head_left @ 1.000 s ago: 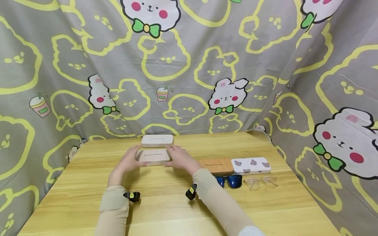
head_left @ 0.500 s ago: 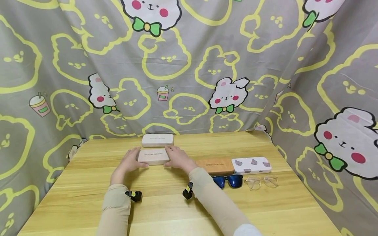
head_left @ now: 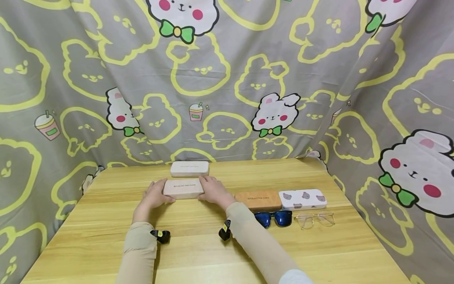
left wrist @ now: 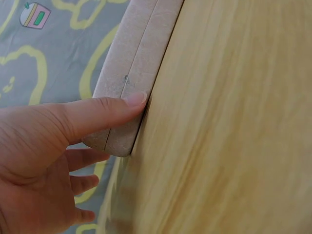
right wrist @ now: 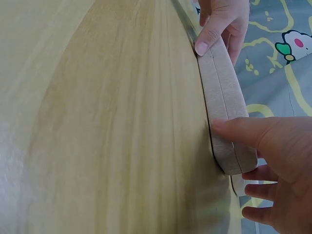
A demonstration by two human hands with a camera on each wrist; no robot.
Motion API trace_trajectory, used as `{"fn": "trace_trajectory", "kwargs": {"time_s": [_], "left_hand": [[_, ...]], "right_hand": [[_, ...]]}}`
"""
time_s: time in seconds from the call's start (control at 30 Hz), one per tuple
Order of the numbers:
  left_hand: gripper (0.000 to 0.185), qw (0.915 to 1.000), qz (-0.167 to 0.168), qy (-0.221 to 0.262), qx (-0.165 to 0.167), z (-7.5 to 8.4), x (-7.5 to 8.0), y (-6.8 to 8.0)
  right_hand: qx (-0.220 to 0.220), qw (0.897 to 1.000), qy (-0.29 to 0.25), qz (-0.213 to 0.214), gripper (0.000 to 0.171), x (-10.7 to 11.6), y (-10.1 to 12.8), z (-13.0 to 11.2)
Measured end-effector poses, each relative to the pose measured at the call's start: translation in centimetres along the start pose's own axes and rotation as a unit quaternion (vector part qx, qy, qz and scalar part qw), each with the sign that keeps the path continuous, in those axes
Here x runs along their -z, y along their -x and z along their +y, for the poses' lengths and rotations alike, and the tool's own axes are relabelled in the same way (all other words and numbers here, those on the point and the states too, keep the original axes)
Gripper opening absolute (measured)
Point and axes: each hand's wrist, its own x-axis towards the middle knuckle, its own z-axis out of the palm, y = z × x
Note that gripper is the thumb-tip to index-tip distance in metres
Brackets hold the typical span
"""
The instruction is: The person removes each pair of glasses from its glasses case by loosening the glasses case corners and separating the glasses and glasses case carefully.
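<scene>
A patterned grey-and-yellow cloth point(head_left: 227, 79) hung across the whole upper half of the head frame and down its right side, closing in one wooden table point(head_left: 220, 252) that filled the lower half. The table's near part, at the bottom of the frame, lay bare except for the person's two sleeved forearms; its far edge met the cloth just behind the cases.

Four glasses cases were on the table. One beige case point(head_left: 183, 188) lay flat at centre frame, held between both hands. The left hand point(head_left: 153, 196) gripped its left end, thumb laid along the near side at the seam and fingers curled behind the end, as the left wrist view showed. The right hand point(head_left: 212, 191) held the right end the same way, thumb on the near side and fingers wrapped past the corner. The case stayed closed, its seam visible in both wrist views.

A second beige case point(head_left: 189, 168) sat just behind the held one, near but apart from it, leaving little room toward the cloth. To the right of the right hand lay a brown case point(head_left: 257, 199), and touching or just beside that a white case with bear prints point(head_left: 302, 198).

Two pairs of glasses lay in front of those: blue sunglasses point(head_left: 274, 218) partly hidden by the right forearm, and clear-framed glasses point(head_left: 314, 218) to their right.
</scene>
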Motion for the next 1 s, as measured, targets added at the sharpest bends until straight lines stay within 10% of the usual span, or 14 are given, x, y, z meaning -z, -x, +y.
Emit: {"fn": "trace_trajectory", "kwargs": {"time_s": [1.0], "left_hand": [[0.086,0.9999,0.009,-0.001,-0.005,-0.46,-0.11,0.12]], "right_hand": [[0.002,0.999,0.029,0.017,0.078,-0.25,0.39,-0.27]]}}
